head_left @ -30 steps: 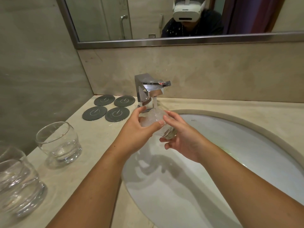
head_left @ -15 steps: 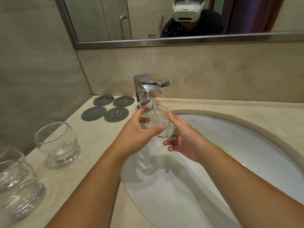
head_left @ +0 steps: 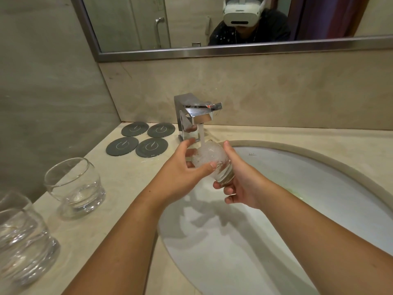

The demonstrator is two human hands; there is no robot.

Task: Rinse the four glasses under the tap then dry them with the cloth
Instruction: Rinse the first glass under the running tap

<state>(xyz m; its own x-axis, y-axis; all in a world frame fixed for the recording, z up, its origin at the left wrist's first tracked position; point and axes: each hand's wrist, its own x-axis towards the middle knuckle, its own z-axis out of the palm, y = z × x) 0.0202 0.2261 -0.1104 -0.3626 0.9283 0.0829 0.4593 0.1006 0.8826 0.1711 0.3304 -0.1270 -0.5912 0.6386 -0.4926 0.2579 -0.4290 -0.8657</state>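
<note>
A clear rounded glass (head_left: 212, 160) is tilted under the chrome tap (head_left: 193, 116), and the running water foams white inside it. My left hand (head_left: 182, 169) grips its left side, thumb across the front. My right hand (head_left: 240, 177) cups its right side and base with curled fingers. Another clear glass (head_left: 74, 186) stands upright on the counter at the left. A further glass (head_left: 23, 245) stands at the near left edge, with part of one more behind it. No cloth is in view.
Several dark round coasters (head_left: 140, 139) lie on the beige counter (head_left: 119, 184) left of the tap. The white oval sink (head_left: 297, 209) fills the lower right. A mirror (head_left: 212, 24) hangs above the stone backsplash, and a wall closes the left side.
Water now fills the glass with white foam, and both hands have turned it slightly under the stream. The hands stay in the same place below the tap.
</note>
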